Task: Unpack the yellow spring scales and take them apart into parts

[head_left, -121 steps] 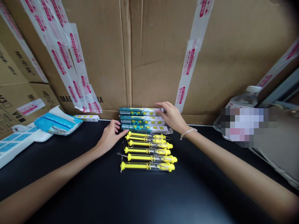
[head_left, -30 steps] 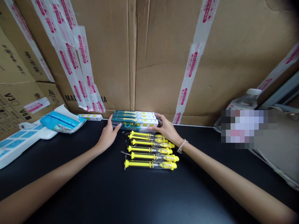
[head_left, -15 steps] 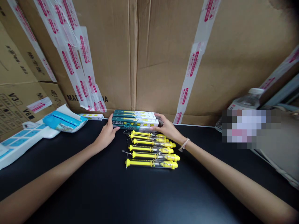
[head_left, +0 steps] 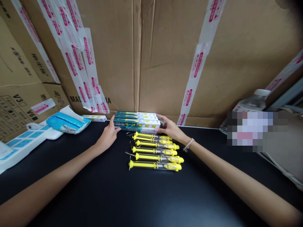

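Note:
A row of dark green and white spring scale boxes (head_left: 136, 123) rests on the black table against the cardboard. My left hand (head_left: 107, 135) closes round their left end, with the thumb low on the near side. At the right end my right hand (head_left: 170, 128) grips them, its thumb on the near corner and its fingers partly hidden behind. Just in front of the boxes lie several yellow spring scales (head_left: 155, 150) with metal hooks, side by side with hooks mostly to the left. Neither hand touches the scales.
Tall taped cardboard (head_left: 165, 63) stands behind the table. To the left are a white and blue power strip (head_left: 26, 142), a blue packet (head_left: 68, 121) and a small white box (head_left: 96, 118). A clear bottle (head_left: 254, 101) and a beige bag (head_left: 281, 138) are at the right.
The camera view has shifted slightly. Both hands stay on the boxes; my right thumb has slid a little to the right along their near corner.

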`<state>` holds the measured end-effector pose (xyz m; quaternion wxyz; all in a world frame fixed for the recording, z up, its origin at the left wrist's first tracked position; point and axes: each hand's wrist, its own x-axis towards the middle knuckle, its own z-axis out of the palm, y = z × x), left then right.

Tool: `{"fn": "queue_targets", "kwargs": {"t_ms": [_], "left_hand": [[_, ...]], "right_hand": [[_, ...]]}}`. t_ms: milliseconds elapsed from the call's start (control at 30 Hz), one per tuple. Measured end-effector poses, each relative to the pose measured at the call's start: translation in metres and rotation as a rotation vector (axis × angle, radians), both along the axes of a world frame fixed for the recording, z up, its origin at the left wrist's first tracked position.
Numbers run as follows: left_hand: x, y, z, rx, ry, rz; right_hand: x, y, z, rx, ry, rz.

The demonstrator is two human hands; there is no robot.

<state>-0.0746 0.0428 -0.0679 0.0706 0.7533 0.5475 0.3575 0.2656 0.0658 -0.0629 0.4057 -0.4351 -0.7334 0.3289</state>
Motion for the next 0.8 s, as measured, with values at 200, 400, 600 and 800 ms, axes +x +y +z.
{"fn": "queue_targets", "kwargs": {"t_ms": [200,400,600,800], "left_hand": [[0.003,-0.003,-0.001,0.026,0.017,0.026],[0.000,-0.007,-0.002,0.041,0.041,0.101],[0.001,-0.012,0.000,0.025,0.061,0.132],[0.003,-0.013,0.003,0.018,0.055,0.118]], "right_hand": [[-0.004,-0.019,0.011,0.123,-0.145,-0.132],[-0.013,-0.033,0.017,0.204,-0.250,-0.227],[-0.017,-0.041,0.022,0.231,-0.301,-0.233],[-0.015,-0.037,0.020,0.216,-0.311,-0.208]]}}
